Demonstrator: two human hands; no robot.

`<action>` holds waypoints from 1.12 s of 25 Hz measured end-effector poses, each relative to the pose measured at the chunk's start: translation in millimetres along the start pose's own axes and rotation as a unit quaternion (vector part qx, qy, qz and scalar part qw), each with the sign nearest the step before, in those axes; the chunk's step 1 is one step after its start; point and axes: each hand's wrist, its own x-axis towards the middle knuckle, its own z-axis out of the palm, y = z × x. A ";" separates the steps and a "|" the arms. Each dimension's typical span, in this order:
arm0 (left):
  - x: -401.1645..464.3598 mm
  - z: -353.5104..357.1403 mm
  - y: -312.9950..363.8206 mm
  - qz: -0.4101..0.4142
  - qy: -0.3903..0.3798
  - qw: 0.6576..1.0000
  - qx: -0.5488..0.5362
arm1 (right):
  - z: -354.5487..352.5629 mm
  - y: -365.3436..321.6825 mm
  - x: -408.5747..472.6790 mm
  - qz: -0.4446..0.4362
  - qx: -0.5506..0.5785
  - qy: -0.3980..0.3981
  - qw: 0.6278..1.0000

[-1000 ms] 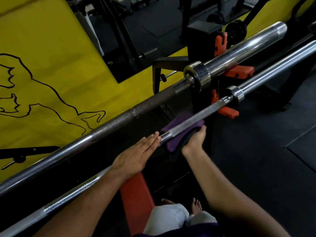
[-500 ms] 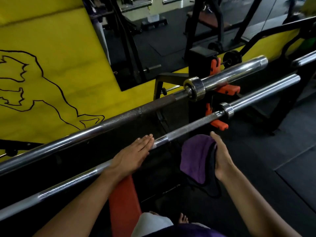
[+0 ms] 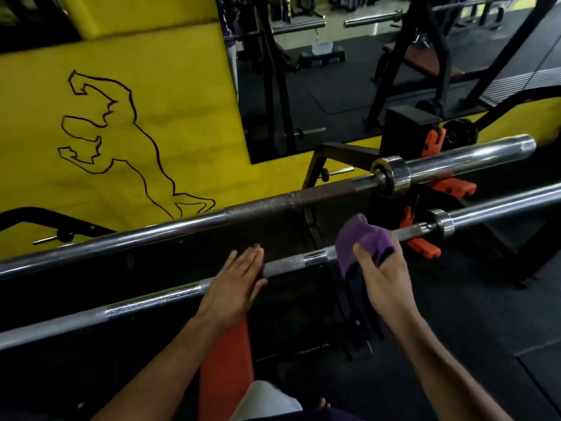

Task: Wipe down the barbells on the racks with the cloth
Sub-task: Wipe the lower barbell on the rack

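Barbells sit on the racks before you: the upper barbell behind, the lower barbell nearer, both slanting up to your right. Your left hand lies flat on the lower bar, grip apart, as before. Your right hand has its grip clamped on the purple cloth, now draped over that bar; half a second ago it hung below it.

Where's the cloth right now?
In the head view, right of centre: the purple cloth is draped over the nearer barbell, gripped by the right hand, just left of the orange rack hook.
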 end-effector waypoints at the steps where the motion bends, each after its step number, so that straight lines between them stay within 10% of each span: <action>1: -7.2 0.0 -9.0 -0.015 0.003 1.000 0.007 | 9.6 2.4 2.9 -0.100 -0.064 -0.019 0.993; 7: -15.6 7.4 -10.5 -0.035 -0.003 0.999 0.034 | 70.7 84.1 26.5 -0.291 -0.509 -0.211 0.782; 11: -16.4 8.4 -13.3 -0.039 0.004 0.998 0.038 | 77.0 52.7 69.5 -0.278 -0.555 -0.241 0.746; 17: -16.1 12.1 -13.6 -0.039 0.002 0.998 0.050 | 93.2 15.3 126.5 0.040 -0.448 -0.549 0.704; 22: -15.6 14.8 -13.0 -0.038 0.023 0.997 0.056 | 66.9 53.5 93.4 -0.325 -0.568 -0.373 0.657; 24: -16.1 15.8 -12.4 -0.039 0.025 0.997 0.058 | 66.3 60.7 87.1 -0.338 -0.566 -0.344 0.668; 28: -12.8 16.8 -13.1 -0.037 0.026 0.997 0.057 | 86.3 30.2 127.3 -0.057 -0.500 -0.543 0.672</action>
